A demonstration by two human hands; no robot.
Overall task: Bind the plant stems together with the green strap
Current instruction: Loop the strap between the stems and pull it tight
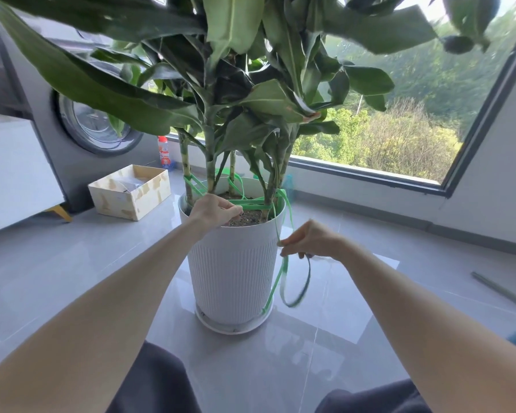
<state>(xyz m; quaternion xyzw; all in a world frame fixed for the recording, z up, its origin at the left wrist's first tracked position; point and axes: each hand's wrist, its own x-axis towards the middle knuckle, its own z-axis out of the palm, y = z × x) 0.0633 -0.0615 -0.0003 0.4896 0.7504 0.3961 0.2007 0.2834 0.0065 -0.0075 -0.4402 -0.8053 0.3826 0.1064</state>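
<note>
- Head camera view: a person kneeling on a grey tiled floor (pixel 72 263) works on a large leafy plant in a ribbed white pot (pixel 236 272) beside a window (pixel 399 129).
- Green strap (pixel 252 201) is looped around several plant stems (pixel 210 171) just above the soil, with one stretch running level across the pot's mouth.
- Left hand (pixel 213 210) rests at the near rim of the pot, its grip closed on the strap, fingers curled and pinching it over the soil.
- Right hand (pixel 310 239) hangs just right of the pot, below its rim, its grip closed on the strap between thumb and fingertips.
- Below the right hand the loose strap dangles in a loop, and another length drops along the pot's side toward the saucer (pixel 233 326).
- Behind the plant stand a pale open box (pixel 130 190), a red-capped bottle (pixel 163 152) and a washing machine (pixel 96 123) with a round door.
- At far right, a thin rod (pixel 501 290) lies on the floor.
</note>
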